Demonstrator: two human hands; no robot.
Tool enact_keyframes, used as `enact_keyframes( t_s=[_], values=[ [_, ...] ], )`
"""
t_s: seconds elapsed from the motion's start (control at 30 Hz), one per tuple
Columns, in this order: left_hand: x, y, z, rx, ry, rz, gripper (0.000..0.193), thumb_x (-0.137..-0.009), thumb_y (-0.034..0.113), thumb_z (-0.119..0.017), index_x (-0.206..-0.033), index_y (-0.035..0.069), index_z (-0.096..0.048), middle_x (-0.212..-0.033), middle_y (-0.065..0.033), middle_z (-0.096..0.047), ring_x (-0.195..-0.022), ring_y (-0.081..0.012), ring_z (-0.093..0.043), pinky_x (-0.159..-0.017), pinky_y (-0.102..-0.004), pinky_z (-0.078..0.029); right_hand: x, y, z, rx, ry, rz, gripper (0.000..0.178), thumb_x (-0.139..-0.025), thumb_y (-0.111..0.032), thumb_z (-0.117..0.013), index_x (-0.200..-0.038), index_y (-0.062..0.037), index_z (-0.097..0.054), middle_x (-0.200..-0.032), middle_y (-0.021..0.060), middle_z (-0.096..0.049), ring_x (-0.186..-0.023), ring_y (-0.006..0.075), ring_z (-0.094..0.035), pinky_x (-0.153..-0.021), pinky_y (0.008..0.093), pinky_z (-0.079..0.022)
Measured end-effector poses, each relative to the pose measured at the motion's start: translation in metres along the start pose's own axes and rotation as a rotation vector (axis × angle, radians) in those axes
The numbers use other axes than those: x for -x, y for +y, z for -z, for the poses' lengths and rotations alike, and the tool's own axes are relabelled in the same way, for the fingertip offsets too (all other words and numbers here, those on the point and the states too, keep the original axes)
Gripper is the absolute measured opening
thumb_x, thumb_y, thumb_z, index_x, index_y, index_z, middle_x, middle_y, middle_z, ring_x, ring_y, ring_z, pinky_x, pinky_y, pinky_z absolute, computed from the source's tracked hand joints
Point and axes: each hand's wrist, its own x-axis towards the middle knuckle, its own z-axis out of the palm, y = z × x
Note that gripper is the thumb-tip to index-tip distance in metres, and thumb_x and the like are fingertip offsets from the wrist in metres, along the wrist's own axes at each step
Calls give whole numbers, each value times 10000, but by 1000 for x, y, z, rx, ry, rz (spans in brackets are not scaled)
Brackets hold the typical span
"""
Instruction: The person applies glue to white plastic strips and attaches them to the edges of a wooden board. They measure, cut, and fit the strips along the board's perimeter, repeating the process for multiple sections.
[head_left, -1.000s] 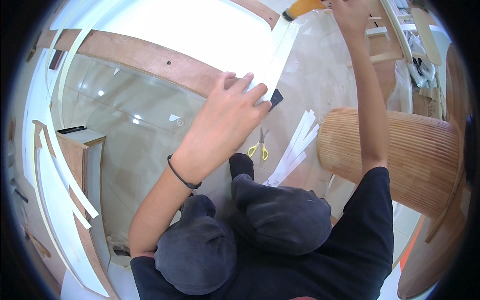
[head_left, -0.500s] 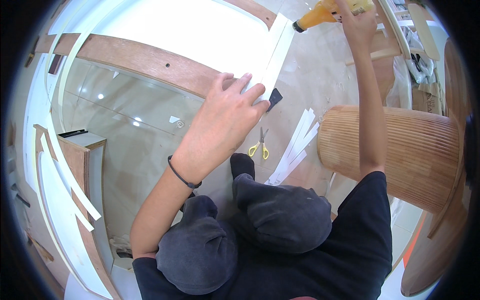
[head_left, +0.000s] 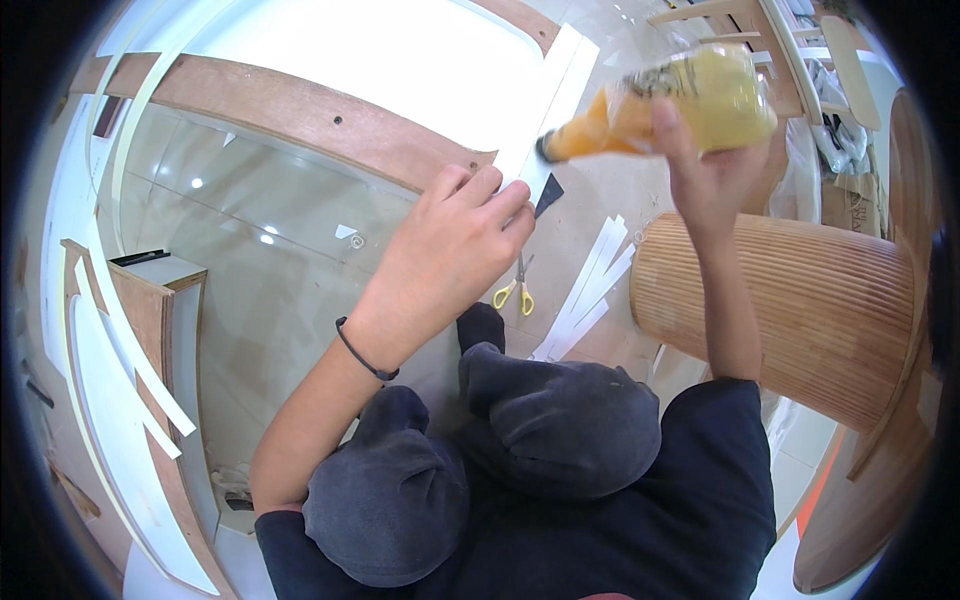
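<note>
My left hand [head_left: 428, 245] curls its fingers over the near end of a white strip [head_left: 562, 85], which lies along the edge of a white panel with a brown wooden frame [head_left: 290, 108]. In my right hand [head_left: 708, 192] is a clear bottle of yellow-orange liquid [head_left: 725, 95], blurred by motion. The bottle is tilted nearly sideways, its dark capped neck pointing left, close to the strip's right edge. Whether the cap touches the strip I cannot tell. A dark flat piece [head_left: 548, 194] shows just beyond my left fingertips.
Yellow-handled scissors [head_left: 514, 296] and several white offcut strips [head_left: 588, 290] lie on the tiled floor. To the right is a ribbed wooden drum-shaped piece [head_left: 770, 305]. Long curved white strips [head_left: 135, 340] hang at the left, by a wood-edged white piece [head_left: 185, 300].
The bottle has come down and toward me in my right hand, its cap moving left to the white strip. My left hand has shifted slightly down, its fingers now more curled.
</note>
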Motion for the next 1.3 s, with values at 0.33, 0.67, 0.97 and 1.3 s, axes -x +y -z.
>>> enact_keyframes(
  t_s=[0.33, 0.67, 0.97, 1.3],
  values=[
    [12, -1, -10, 9, 148, 13, 55, -784, 138, -643, -826, 113, -668, -934, 7, -588, -940, -148, -560, -825, -319, -437, -9, -15, -3, 101, 110, -192, 371, -802, -228, -826, -1017, -1, -627, -971, 80, -652, -856, 147, -648, -735, 281, -524],
    [23, -3, -15, -8, 183, -29, 65, -782, 153, -643, -801, 105, -682, -917, 28, -590, -967, -146, -569, -866, -337, -431, -43, -26, -29, 11, 170, -176, 371, -836, -209, -789, -1069, 28, -626, -947, 77, -677, -860, 125, -644, -784, 254, -515],
    [38, 12, -18, -9, 211, 54, 316, -913, 367, -610, -948, 63, -687, -1041, -24, -630, -1069, -194, -556, -907, -359, -424, -23, -10, -25, 63, 140, -105, 360, -869, -218, -765, -1100, 12, -611, -998, 72, -669, -850, 127, -648, -753, 258, -524],
    [45, 17, -23, -123, 164, 74, 318, -910, 390, -613, -982, 85, -668, -1105, -26, -604, -1152, -197, -551, -927, -363, -402, -60, 62, -19, -294, 207, -377, 342, -885, -222, -739, -1111, -1, -606, -1026, 72, -661, -816, 116, -662, -654, 246, -564]
  ],
)
